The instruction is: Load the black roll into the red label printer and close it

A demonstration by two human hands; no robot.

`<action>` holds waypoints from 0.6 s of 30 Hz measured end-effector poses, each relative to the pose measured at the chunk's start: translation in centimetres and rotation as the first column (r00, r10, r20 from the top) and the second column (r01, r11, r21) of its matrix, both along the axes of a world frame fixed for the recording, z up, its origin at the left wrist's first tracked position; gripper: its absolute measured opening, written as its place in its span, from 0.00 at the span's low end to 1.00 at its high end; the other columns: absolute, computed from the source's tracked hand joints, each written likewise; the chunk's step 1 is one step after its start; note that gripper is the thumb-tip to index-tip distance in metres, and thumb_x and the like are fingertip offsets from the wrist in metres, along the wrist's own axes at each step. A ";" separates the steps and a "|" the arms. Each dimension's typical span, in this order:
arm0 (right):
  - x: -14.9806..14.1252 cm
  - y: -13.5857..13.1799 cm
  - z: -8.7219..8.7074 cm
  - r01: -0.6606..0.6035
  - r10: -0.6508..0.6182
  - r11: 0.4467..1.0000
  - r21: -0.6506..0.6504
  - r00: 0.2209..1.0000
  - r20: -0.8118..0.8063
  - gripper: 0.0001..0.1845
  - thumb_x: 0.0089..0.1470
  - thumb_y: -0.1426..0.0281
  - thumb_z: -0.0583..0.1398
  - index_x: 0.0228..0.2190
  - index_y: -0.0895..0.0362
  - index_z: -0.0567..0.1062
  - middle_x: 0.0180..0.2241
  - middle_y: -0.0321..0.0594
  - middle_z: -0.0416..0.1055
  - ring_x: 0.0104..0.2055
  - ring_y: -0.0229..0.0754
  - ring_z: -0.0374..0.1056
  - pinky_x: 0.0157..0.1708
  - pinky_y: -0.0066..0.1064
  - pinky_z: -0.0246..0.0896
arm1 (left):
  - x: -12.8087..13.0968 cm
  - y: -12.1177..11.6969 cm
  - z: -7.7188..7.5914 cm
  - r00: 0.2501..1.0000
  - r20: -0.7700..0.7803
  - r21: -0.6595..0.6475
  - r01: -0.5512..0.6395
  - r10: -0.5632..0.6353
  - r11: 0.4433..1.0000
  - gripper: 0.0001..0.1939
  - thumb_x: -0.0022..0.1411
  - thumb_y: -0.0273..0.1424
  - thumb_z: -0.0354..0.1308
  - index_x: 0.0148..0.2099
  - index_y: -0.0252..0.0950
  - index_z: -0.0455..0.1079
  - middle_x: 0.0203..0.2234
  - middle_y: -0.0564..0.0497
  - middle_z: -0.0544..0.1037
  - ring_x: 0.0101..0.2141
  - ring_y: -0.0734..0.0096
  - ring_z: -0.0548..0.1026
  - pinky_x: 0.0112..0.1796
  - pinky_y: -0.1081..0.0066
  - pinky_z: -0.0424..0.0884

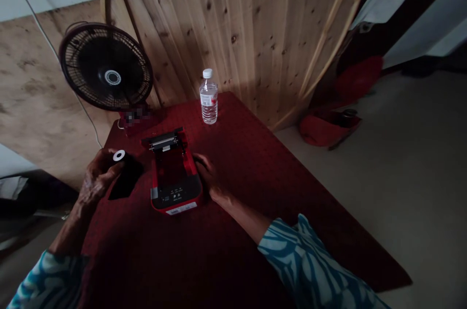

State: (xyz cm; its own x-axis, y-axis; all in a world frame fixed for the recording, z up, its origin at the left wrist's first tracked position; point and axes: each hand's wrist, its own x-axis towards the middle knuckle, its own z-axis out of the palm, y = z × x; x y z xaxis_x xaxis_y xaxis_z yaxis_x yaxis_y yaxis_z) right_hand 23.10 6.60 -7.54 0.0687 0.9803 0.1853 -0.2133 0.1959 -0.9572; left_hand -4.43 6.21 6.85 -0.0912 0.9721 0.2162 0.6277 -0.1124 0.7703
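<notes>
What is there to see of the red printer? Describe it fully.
The portable printer has a red plastic body with a black control panel carrying small buttons and a white label on its near edge. Its lid is open, folded back away from the person, showing a metal bar at the far end and a dark red compartment. It sits flat on the red cloth covering the table, and the person's right hand touches its right side.

This location is a plain domestic room, as indicated by the wooden plank panel [226, 31], electric desk fan [105, 66], plastic water bottle [208, 97], red cloth-covered tabletop [292, 192], and red fabric items [324, 129] on the floor [383, 202].
</notes>
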 end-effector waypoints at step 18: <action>-0.2 0.0 0.3 0.021 -0.022 0.999 0.031 0.998 0.053 0.17 0.56 0.62 0.55 0.46 0.49 0.75 0.49 0.38 0.73 0.54 0.44 0.66 0.58 0.41 0.57 | 13.4 0.8 -0.5 0.381 -0.837 -0.359 0.159 -0.393 0.920 0.16 0.65 0.30 0.53 0.53 0.41 0.73 0.46 0.42 0.80 0.45 0.51 0.79 0.42 0.60 0.74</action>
State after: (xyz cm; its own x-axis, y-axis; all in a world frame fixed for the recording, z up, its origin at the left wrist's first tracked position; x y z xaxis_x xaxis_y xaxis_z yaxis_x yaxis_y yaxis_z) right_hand 22.91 6.61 -7.20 0.0790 0.9724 0.2194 -0.1570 0.2295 -0.9606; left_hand 8.94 7.04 6.36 0.3164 0.9307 -0.1837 0.9229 -0.3468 -0.1672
